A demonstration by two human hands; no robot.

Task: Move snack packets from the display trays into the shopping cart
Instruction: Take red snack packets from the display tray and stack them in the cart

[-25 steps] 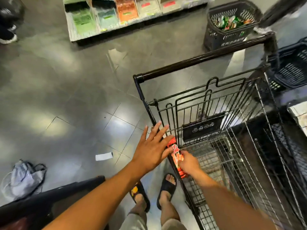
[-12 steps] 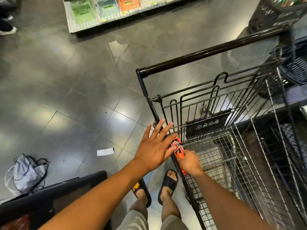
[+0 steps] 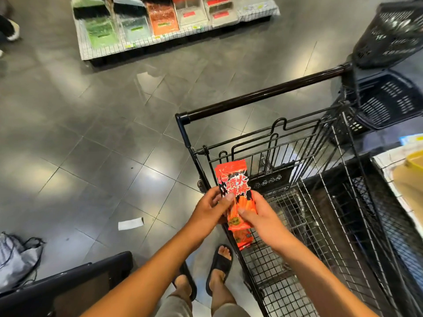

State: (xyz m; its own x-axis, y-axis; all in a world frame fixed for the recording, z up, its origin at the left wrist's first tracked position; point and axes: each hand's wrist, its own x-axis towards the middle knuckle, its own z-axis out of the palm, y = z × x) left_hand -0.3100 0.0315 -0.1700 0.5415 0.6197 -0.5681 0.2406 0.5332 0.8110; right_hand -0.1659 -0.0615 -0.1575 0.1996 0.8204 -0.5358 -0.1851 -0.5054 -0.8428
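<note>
**Red packets held over the cart's left rim: risks, then tally**

Obs.: left hand (image 3: 209, 210) and right hand (image 3: 265, 219) both hold the red snack packet (image 3: 234, 186), thumbs pressed on its printed face. Each grip is narrow and pinches the lower half. The packet stands nearly upright, directly over the left rim of the shopping cart (image 3: 304, 216), near the handle-end corner. A second red packet (image 3: 243, 239) shows below the right hand, behind the first. I cannot tell which grip carries it.

Risks (judgement):
- The hold straddles the rim. Released here, a packet could tip outward and land on the floor (image 3: 91, 156) by the sandalled feet instead of inside the cart.
- The lower packet looks loosely trapped. If the hands part to drop the front one, it may slide out unplanned.
- The film is probably slick. A pinch by the thumbs alone leaves the tall top free to flop and pull the packet from the hold.
- The cart's wire mesh is open. A thin packet dropped edge-on might catch in it, though that seems unlikely.

Count, near to far:
- Hands: 2
- Red packets in hand: 2 visible, more possibly hidden
- Grey bag (image 3: 18, 259) on the floor: 1
- Paper slip (image 3: 131, 223): 1
- Cart: 1
- Black baskets beyond the handle: 2, (image 3: 389, 104) and (image 3: 389, 30)
- Display trays (image 3: 160, 21) on the far low shelf: about 5, blurred
</note>
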